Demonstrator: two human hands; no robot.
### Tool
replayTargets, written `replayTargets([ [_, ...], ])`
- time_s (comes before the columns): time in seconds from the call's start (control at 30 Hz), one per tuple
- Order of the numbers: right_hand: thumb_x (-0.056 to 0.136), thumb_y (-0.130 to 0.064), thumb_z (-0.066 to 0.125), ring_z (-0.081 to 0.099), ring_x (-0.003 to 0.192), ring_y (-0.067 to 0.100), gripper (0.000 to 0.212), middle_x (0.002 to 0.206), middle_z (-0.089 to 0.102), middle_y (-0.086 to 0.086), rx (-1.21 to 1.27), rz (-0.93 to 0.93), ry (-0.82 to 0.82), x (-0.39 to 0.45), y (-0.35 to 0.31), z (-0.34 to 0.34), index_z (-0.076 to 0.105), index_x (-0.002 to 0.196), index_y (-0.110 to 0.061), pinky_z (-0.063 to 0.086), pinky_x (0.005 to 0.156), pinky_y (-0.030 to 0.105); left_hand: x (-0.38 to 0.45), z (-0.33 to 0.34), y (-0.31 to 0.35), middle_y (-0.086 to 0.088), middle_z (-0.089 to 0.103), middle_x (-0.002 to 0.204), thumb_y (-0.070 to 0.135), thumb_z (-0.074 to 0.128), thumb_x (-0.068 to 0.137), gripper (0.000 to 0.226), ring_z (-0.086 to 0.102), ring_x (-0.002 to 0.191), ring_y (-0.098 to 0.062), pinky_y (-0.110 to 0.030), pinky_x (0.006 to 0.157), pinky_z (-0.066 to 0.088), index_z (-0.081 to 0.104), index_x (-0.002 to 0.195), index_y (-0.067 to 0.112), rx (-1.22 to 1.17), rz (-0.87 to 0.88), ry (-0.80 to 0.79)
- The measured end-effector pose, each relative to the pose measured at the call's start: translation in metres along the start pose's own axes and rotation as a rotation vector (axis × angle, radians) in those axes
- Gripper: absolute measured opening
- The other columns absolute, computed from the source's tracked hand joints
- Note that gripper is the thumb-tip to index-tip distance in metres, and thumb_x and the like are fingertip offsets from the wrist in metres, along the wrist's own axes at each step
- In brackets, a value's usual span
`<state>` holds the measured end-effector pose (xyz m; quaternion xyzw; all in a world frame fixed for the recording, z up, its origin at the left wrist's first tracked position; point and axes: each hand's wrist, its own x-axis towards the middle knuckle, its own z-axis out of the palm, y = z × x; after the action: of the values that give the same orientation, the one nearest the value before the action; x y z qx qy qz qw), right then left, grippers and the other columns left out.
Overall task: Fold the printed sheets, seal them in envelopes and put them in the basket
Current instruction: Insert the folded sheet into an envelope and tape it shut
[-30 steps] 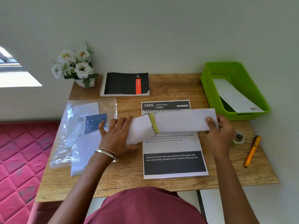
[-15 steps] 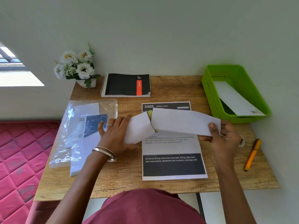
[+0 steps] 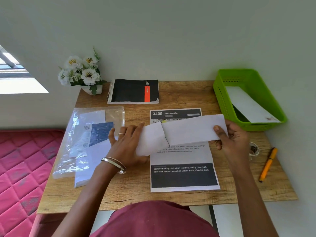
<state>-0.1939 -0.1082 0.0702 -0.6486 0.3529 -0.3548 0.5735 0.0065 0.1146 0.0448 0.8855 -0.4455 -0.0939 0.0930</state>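
Envelope (image 3: 193, 130) held above printed sheet (image 3: 183, 149) on desk; right hand (image 3: 234, 139) pinches its right end; left hand (image 3: 126, 142) curls round folded sheet (image 3: 151, 141) entering its mouth; paper light, limp, creases easily; support near ends.

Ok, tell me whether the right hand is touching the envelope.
Touching. The head view shows the right hand pinching the right end of the envelope, thumb on top.

The person wore a maroon top (image 3: 153, 221), a silver bangle (image 3: 114, 163) and a ring (image 3: 121, 134) on the left hand (image 3: 125, 144).
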Motion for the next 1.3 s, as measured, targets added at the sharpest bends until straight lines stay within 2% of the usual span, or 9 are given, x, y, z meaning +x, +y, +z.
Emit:
replayTargets([
  [0.17, 0.082, -0.014, 0.071, 0.056, 0.045, 0.01, 0.047, 0.087, 0.071, 0.001, 0.086, 0.043, 0.092, -0.006, 0.001, 0.026, 0.047, 0.123, -0.013, 0.044, 0.039, 0.022, -0.002, -0.004, 0.012, 0.003, 0.031, 0.137, 0.069, 0.058, 0.057, 0.11, 0.021, 0.132, -0.02, -0.056, 0.108, -0.003, 0.007, 0.145, 0.025, -0.002, 0.04, -0.016],
  [0.3, 0.079, -0.021, 0.074, 0.058, 0.051, 0.014, 0.033, 0.086, 0.07, 0.01, 0.032, 0.026, 0.048, -0.021, 0.006, 0.047, 0.056, 0.106, -0.012, 0.047, 0.043, 0.026, -0.003, -0.006, 0.018, 0.003, 0.031, 0.137, 0.067, 0.054, 0.057, 0.109, 0.021, 0.132, -0.019, -0.055, 0.109, -0.003, 0.008, 0.145, 0.025, -0.002, 0.054, -0.013],
  [0.5, 0.086, -0.032, 0.066, 0.063, 0.08, 0.01, 0.011, 0.087, 0.069, -0.007, -0.124, -0.074, -0.149, -0.036, 0.015, 0.067, 0.069, 0.092, -0.023, 0.048, 0.062, 0.027, -0.004, -0.004, 0.021, 0.003, 0.033, 0.135, 0.066, 0.06, 0.056, 0.111, 0.024, 0.131, -0.021, -0.054, 0.108, -0.004, 0.008, 0.146, 0.025, -0.014, 0.071, -0.001],
  [0.63, 0.083, -0.056, 0.054, 0.048, 0.102, 0.009, 0.029, 0.104, 0.055, -0.012, -0.238, -0.153, -0.194, -0.038, 0.022, 0.072, 0.069, 0.091, -0.033, 0.045, 0.073, 0.021, -0.004, -0.003, 0.022, 0.002, 0.032, 0.136, 0.068, 0.056, 0.057, 0.111, 0.024, 0.131, -0.021, -0.055, 0.109, -0.003, 0.007, 0.146, 0.024, -0.002, 0.078, -0.014],
  [0.77, 0.076, -0.076, 0.045, 0.033, 0.113, 0.007, 0.036, 0.126, 0.04, -0.02, -0.25, -0.106, -0.264, -0.039, 0.028, 0.074, 0.067, 0.084, -0.047, 0.045, 0.089, 0.036, -0.004, -0.003, 0.025, 0.003, 0.029, 0.138, 0.068, 0.053, 0.058, 0.111, 0.021, 0.132, -0.02, -0.055, 0.11, -0.003, 0.002, 0.146, 0.026, 0.009, 0.078, -0.034],
  [0.83, 0.071, -0.083, 0.042, 0.029, 0.122, 0.008, 0.041, 0.135, 0.033, -0.023, -0.245, -0.048, -0.325, -0.04, 0.028, 0.074, 0.066, 0.077, -0.051, 0.038, 0.095, 0.033, -0.003, -0.003, 0.027, 0.003, 0.029, 0.138, 0.069, 0.052, 0.058, 0.111, 0.021, 0.131, -0.02, -0.053, 0.109, -0.004, 0.0, 0.146, 0.026, 0.014, 0.092, -0.035],
  [0.97, 0.066, -0.09, 0.035, 0.019, 0.133, 0.011, 0.065, 0.14, 0.023, -0.027, -0.32, -0.02, -0.416, -0.041, 0.025, 0.074, 0.069, 0.07, -0.035, 0.026, 0.102, 0.031, -0.004, -0.001, 0.032, 0.001, 0.028, 0.138, 0.069, 0.05, 0.058, 0.113, 0.019, 0.131, -0.02, -0.05, 0.108, -0.006, -0.001, 0.147, 0.022, 0.048, 0.117, -0.026],
  [1.13, 0.065, -0.087, 0.044, 0.045, 0.121, 0.01, 0.065, 0.131, 0.049, -0.013, -0.118, 0.117, -0.459, -0.038, 0.014, 0.073, 0.07, 0.095, -0.036, 0.042, 0.091, 0.021, -0.005, -0.001, 0.03, -0.003, 0.023, 0.136, 0.076, 0.039, 0.055, 0.118, 0.018, 0.131, -0.024, -0.049, 0.109, -0.006, -0.013, 0.145, 0.02, 0.073, 0.102, -0.043],
  [1.3, 0.092, -0.045, 0.048, 0.065, 0.083, 0.019, 0.035, 0.098, 0.071, 0.007, 0.311, 0.318, -0.281, -0.04, 0.002, 0.066, 0.064, 0.106, -0.018, 0.051, 0.068, 0.033, -0.006, 0.001, 0.028, -0.006, 0.024, 0.133, 0.076, 0.041, 0.054, 0.12, 0.021, 0.126, -0.026, -0.044, 0.106, -0.005, -0.012, 0.143, 0.017, 0.072, 0.12, -0.007],
])
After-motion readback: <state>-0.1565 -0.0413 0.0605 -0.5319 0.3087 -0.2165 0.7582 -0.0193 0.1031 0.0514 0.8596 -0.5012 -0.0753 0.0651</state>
